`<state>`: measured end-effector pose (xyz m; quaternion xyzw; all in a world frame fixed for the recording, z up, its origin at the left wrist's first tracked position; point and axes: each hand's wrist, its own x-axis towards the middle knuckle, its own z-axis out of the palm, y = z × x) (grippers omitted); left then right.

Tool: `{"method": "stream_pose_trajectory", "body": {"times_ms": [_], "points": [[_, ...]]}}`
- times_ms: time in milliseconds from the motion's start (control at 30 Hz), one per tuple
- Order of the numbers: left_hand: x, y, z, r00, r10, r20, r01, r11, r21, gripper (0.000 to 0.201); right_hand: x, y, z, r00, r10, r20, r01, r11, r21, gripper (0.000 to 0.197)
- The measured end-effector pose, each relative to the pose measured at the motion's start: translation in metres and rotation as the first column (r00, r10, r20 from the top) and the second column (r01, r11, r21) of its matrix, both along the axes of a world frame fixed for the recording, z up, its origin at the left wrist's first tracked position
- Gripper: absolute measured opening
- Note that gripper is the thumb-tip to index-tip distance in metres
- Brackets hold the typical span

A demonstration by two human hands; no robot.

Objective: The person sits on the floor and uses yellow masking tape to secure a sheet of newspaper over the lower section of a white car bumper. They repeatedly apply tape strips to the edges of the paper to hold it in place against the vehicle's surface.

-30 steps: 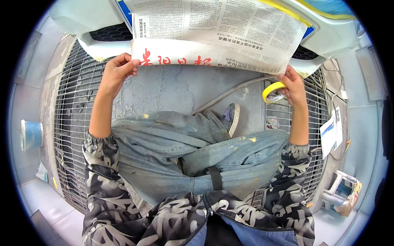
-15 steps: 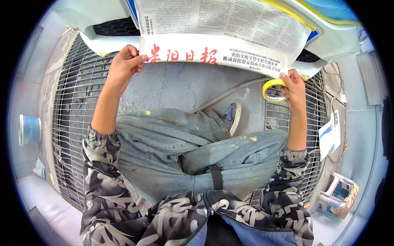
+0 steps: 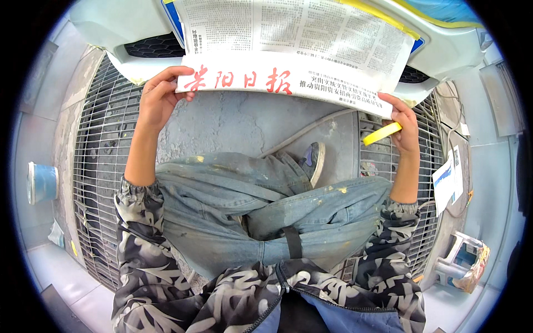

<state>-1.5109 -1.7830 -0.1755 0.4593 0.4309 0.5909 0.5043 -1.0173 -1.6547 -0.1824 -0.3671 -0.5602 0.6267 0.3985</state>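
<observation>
A sheet of newspaper (image 3: 333, 41) hangs over the white car bumper (image 3: 111, 25), its lower edge folded into a band with red and black print. My left hand (image 3: 161, 95) pinches the left end of that folded band. At the right end, my right hand (image 3: 402, 125) grips the band's corner between thumb and fingers. A roll of yellow tape (image 3: 382, 134) hangs from the same hand, seen nearly edge-on. Yellow tape (image 3: 388, 16) runs along the newspaper's upper right edge on the bumper.
Metal floor grating (image 3: 97, 166) lies on both sides of my crossed legs (image 3: 266, 194). A blue bucket (image 3: 43, 183) stands at the far left. On the right are papers (image 3: 447, 180), a hose (image 3: 311, 125) across the floor, and a small step stool (image 3: 461, 261).
The folded band's lower edge has come slightly down toward me and tilted more into view. My right hand has turned, so the tape roll now shows edge-on.
</observation>
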Motion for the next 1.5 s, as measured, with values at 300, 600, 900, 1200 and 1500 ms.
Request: {"method": "stream_pose_trajectory", "body": {"times_ms": [300, 600, 900, 1200, 1500], "points": [[-0.001, 0.016, -0.005, 0.949, 0.189, -0.252, -0.168, 0.98, 0.101, 0.028, 0.008, 0.008, -0.01, 0.996, 0.038, 0.078, -0.046, 0.994, 0.098, 0.036], [0.0, 0.046, 0.001, 0.804, 0.391, -0.447, -0.312, 0.919, 0.242, 0.017, -0.016, 0.043, -0.014, 0.96, -0.278, 0.014, 0.277, 0.96, 0.037, 0.021], [0.043, 0.109, 0.031, 0.568, 0.684, -0.458, -0.54, 0.73, 0.419, 0.027, -0.025, 0.1, 0.013, 0.78, -0.615, 0.116, 0.522, 0.741, 0.423, 0.036], [0.099, 0.129, 0.042, 0.038, 0.781, -0.624, -0.575, 0.527, 0.625, 0.033, 0.001, 0.123, 0.008, 0.566, -0.819, 0.096, 0.397, 0.373, 0.838, 0.041], [0.232, 0.142, 0.051, 0.106, 0.756, -0.646, 0.545, 0.5, 0.674, 0.033, 0.017, 0.119, 0.023, 0.59, -0.783, 0.197, 0.398, 0.494, 0.773, 0.046]]}}
